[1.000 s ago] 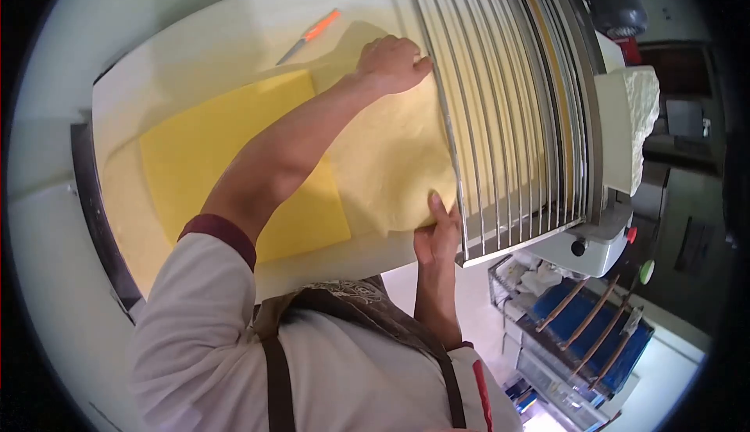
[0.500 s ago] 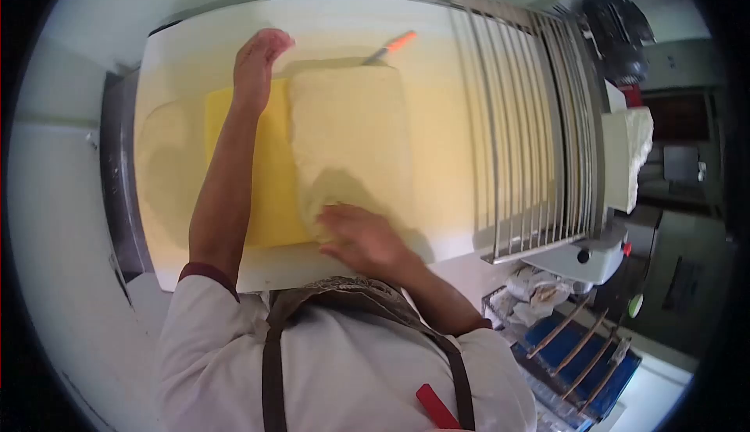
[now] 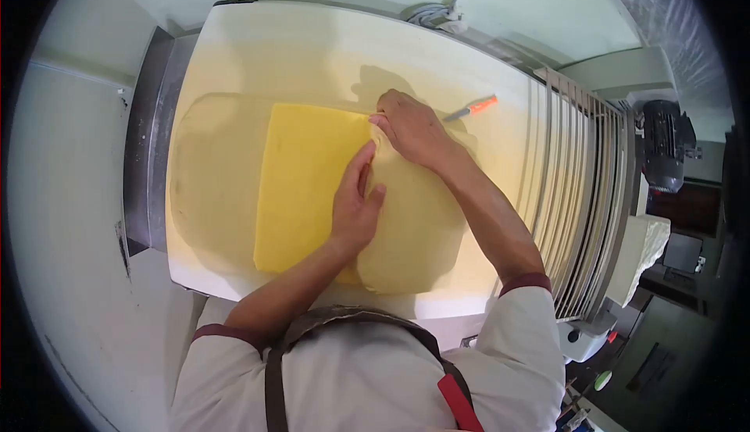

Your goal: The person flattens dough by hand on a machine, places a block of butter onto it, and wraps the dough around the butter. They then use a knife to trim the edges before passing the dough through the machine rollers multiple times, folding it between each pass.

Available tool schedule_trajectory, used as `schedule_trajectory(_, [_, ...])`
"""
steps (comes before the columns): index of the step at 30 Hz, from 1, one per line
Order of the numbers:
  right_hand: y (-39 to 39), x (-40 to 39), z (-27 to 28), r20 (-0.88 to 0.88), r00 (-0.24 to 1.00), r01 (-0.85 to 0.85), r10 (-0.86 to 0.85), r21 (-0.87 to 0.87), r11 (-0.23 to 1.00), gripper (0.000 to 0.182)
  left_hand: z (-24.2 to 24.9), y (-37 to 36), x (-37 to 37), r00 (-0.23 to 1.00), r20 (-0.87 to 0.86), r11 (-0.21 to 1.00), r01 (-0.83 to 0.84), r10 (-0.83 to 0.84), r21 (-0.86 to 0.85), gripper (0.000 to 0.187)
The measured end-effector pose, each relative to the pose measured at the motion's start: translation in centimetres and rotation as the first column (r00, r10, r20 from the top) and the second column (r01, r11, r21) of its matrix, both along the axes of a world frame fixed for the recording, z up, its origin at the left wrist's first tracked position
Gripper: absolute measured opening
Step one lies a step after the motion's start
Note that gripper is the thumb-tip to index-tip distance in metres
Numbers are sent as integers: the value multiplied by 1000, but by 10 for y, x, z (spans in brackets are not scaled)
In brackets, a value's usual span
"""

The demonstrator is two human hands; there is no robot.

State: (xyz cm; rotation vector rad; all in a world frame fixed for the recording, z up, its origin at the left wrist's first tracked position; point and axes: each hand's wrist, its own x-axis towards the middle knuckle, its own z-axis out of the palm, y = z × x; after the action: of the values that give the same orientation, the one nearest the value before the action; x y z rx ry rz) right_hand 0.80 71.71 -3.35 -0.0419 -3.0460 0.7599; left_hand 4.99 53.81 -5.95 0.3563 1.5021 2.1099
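A pale sheet of dough (image 3: 211, 190) lies flat on the work surface, with a yellow slab of what looks like butter (image 3: 301, 190) on it. Another part of the dough (image 3: 414, 233) is folded over the slab's right side. At the far end of that fold's edge, my right hand (image 3: 412, 129) has its fingers closed on the dough, bunching it slightly. Just nearer to me, my left hand (image 3: 358, 205) rests along the same edge over the slab, fingers stretched out and thumb apart. Its fingertips touch the dough edge.
An orange-handled knife (image 3: 473, 108) lies beyond the dough, right of my right hand. A metal bar guard (image 3: 578, 198) stands at the right end of the white work surface (image 3: 312, 26). Behind the surface is a coiled cable (image 3: 430, 15) by the wall.
Both hands have come together at the dough's edge. My right hand moved from the near side to the far end and grips the dough; my left came nearer. The view has shifted.
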Motion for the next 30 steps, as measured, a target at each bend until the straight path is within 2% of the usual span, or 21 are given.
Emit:
schedule_trajectory(3, [10, -30, -11, 247, 963, -75, 108, -141, 987, 25, 12, 2, -2, 979, -196, 979, 9, -50, -205, 49])
schedule_trajectory(6, [47, -27, -22, 85, 989, -67, 119, -462, 885, 24, 28, -1, -32, 866, -483, 903, -103, -125, -418, 38])
schedule_trajectory(7, [77, -22, -32, -107, 989, -138, 97, -488, 862, 24, 31, -1, -50, 799, -581, 869, -167, -158, -466, 33])
schedule_trajectory(8, [92, -8, -13, -40, 995, 57, -92, -528, 847, 19, 31, 2, -75, 781, -591, 864, -143, -201, -482, 28])
schedule_trajectory(9, [117, 9, -5, -155, 988, -37, -14, -322, 946, 19, 29, 10, -100, 765, -598, 857, -124, -238, -499, 23])
schedule_trajectory(11, [148, 51, -13, -35, 996, 73, -80, -183, 980, 20, 23, 32, -139, 758, -490, 803, 73, -431, -592, 22])
schedule_trajectory(12, [160, 68, -28, -82, 985, 138, -152, -157, 978, 19, 19, 44, -155, 688, -417, 698, 184, -595, -692, 23])
schedule_trajectory(14, [176, 93, -53, -178, 939, 275, -294, -121, 954, 18, 13, 66, -177, 481, -206, 406, 361, -852, -839, 25])
schedule_trajectory(17, [186, 96, -44, -98, 876, 477, -473, 15, 879, 27, 20, 87, -193, 317, 60, 91, 442, -946, -892, 27])
schedule_trajectory(20, [154, 81, -7, -264, 850, 527, -456, 426, 735, 36, 14, 92, -192, 282, 44, 86, 433, -958, -898, 25])
schedule_trajectory(21, [141, 68, 4, -251, 899, 422, -358, 279, 863, 41, 9, 91, -192, 353, -14, 191, 474, -936, -859, 24])
schedule_trajectory(22, [119, 52, 9, -108, 936, 332, -335, -45, 942, 37, 3, 85, -191, 420, -62, 292, 509, -905, -810, 23])
schedule_trajectory(23, [104, 37, 2, -63, 989, 118, -136, -235, 965, 29, -1, 80, -188, 484, -100, 386, 538, -870, -750, 23])
schedule_trajectory(24, [90, 23, -7, 89, 994, 99, -67, -434, 895, 26, -2, 77, -183, 507, -115, 419, 541, -854, -729, 21])
schedule_trajectory(25, [86, 5, -20, 205, 974, 8, 94, -448, 894, 26, -1, 73, -178, 534, -132, 457, 539, -835, -708, 20])
schedule_trajectory(26, [80, -4, -18, 309, 943, 27, 122, -438, 899, 25, 2, 71, -177, 564, -152, 497, 531, -812, -686, 20])
schedule_trajectory(28, [71, -22, -7, 502, 843, 35, 192, -409, 912, 24, 8, 73, -175, 591, -43, 433, 537, -806, -724, 19])
schedule_trajectory(30, [66, -21, -10, 467, 875, 73, 126, -386, 920, 24, 14, 76, -174, 615, 14, 393, 520, -788, -758, 20])
